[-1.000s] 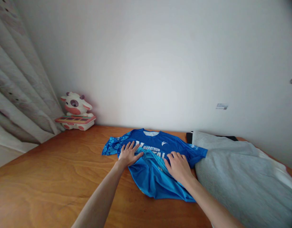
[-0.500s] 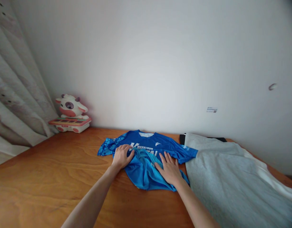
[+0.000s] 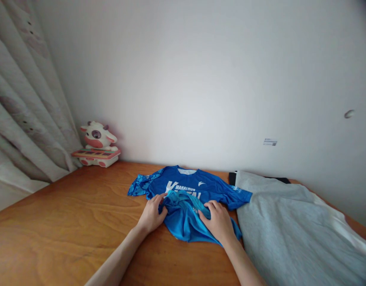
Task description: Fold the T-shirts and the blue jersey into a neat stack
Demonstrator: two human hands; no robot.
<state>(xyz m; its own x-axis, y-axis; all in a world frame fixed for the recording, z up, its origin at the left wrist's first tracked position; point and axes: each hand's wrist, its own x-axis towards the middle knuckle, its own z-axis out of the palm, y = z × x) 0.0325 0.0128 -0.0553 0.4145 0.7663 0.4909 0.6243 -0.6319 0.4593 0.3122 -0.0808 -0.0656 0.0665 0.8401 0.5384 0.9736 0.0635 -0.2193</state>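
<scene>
A blue short-sleeved T-shirt [image 3: 185, 224] with white "MARATHON" lettering lies on the wooden surface, collar toward the wall. Its lower part is bunched and folded up in light-blue creases over the lettering. My left hand [image 3: 153, 213] is at the left edge of this bunched part, with thumb and fingers curled on the cloth. On the right side, my right hand [image 3: 218, 220] bends its fingers into the fabric, thumb toward the middle. The fingertips of both hands are partly lost in the folds.
Grey cloth [image 3: 269, 222] lies flat at the right, touching the T-shirt's sleeve, with black fabric [image 3: 278, 180] and white fabric [image 3: 334, 212] showing beneath. A cow-shaped toy keyboard [image 3: 96, 153] stands at the back left by a curtain [image 3: 28, 119]. The wall [image 3: 185, 79] bounds the wooden surface [image 3: 66, 222].
Both hands have gone from lying fairly flat on the T-shirt to curled fingers, and drawn slightly nearer me. More of the lettering shows. The whole view has shifted slightly.
</scene>
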